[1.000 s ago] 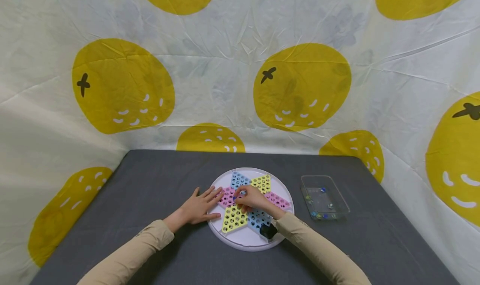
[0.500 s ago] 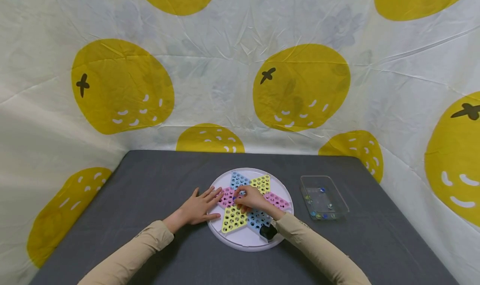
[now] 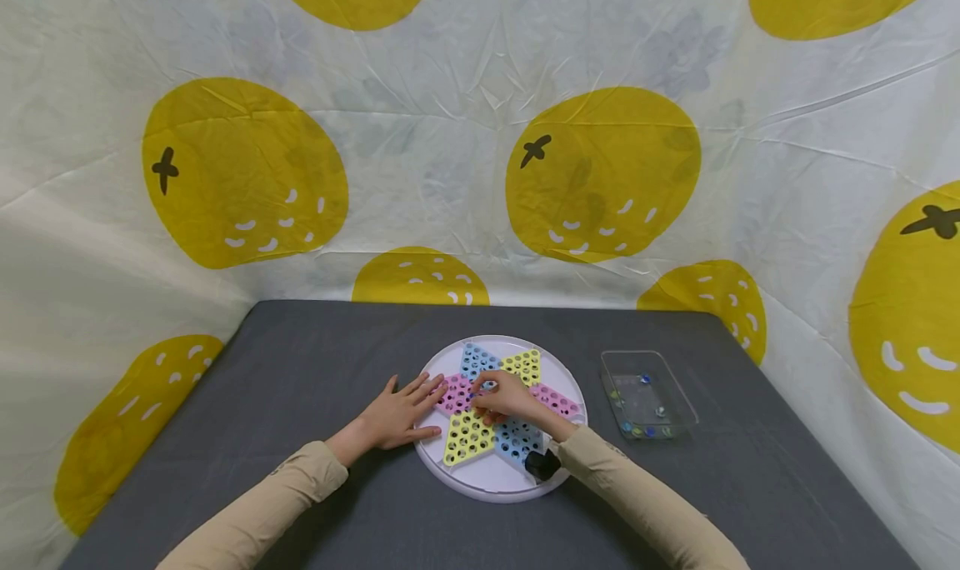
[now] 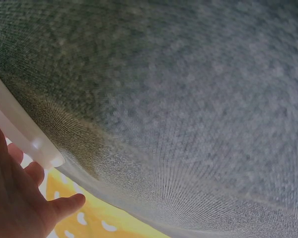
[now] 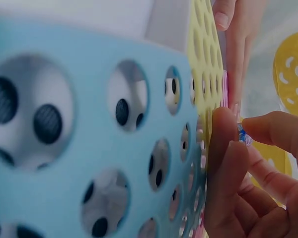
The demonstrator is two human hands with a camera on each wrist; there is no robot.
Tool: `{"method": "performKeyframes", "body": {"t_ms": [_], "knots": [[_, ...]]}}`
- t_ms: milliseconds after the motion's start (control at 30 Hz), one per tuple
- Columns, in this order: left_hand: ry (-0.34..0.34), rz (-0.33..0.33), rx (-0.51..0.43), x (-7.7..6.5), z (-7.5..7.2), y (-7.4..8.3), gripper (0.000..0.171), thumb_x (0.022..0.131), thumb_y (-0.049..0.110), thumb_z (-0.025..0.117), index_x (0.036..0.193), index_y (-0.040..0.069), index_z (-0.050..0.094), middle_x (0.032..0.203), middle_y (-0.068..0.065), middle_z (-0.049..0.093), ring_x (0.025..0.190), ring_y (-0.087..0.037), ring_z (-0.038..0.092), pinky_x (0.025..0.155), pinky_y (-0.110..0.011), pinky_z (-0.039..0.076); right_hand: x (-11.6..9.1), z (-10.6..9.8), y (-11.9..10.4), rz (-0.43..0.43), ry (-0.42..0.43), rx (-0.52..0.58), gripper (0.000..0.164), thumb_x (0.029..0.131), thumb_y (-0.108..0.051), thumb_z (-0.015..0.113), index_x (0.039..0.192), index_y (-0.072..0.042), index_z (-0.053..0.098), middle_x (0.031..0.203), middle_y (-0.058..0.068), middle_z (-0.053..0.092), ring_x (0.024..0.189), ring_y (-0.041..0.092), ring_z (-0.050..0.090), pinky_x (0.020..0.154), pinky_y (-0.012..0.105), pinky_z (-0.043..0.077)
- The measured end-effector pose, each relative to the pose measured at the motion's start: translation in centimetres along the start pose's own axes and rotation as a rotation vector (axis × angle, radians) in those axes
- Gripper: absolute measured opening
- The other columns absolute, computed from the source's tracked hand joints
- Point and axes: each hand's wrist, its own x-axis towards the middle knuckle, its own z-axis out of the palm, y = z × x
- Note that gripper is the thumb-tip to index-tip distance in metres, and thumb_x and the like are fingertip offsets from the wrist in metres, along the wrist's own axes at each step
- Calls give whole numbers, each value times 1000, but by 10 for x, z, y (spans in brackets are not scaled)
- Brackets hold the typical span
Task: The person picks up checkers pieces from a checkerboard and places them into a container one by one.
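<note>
A round white Chinese checkers board (image 3: 495,488) bears a star of pink, yellow and light blue perforated triangles. My right hand (image 3: 512,401) is low over the star's centre, beside the left pink triangle (image 3: 454,394). In the right wrist view, its thumb and fingertips pinch a small clear-and-blue marble (image 5: 242,133) close over the holes. My left hand (image 3: 396,413) lies with fingers spread on the board's left rim, fingertips at the pink triangle. The left wrist view shows this hand (image 4: 20,198) beside the white rim, its fingers partly hidden.
To the right of the board, a clear plastic box (image 3: 637,397) holds several marbles (image 3: 648,432), mostly along its near side. A dark grey cloth (image 3: 337,345) covers the table. Behind hangs a pale curtain (image 3: 435,178) with big yellow fruit prints. A black wrist camera (image 3: 542,465) overlaps the near blue triangle.
My right hand and its wrist have shifted very slightly to the right, with the marble now less visible in the head view. The left hand has stayed in place.
</note>
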Motion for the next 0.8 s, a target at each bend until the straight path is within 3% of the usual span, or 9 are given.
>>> {"method": "performKeyframes", "body": {"t_ms": [233, 500, 800], "knots": [[7, 7, -10, 0, 2, -1, 71, 87, 58, 36, 143, 17, 21, 150, -3, 18, 137, -30, 18, 98, -65, 21, -8, -8, 6, 2, 40, 15, 20, 81, -15, 63, 97, -5, 59, 66, 6, 66, 46, 10, 57, 45, 23, 46], [5, 9, -29, -1, 1, -1, 72, 87, 58, 37, 143, 16, 20, 150, -4, 18, 137, -31, 17, 98, -65, 19, -23, -20, 12, -40, 56, 17, 22, 81, -15, 62, 98, -1, 58, 68, 14, 67, 47, 15, 60, 45, 27, 46], [1, 3, -18, 0, 4, -2, 73, 87, 59, 37, 143, 17, 18, 151, -3, 16, 138, -29, 17, 98, -65, 19, -43, -39, 19, -14, 78, -14, 19, 82, -18, 62, 97, -7, 58, 69, 11, 68, 49, 14, 60, 44, 27, 47]]}}
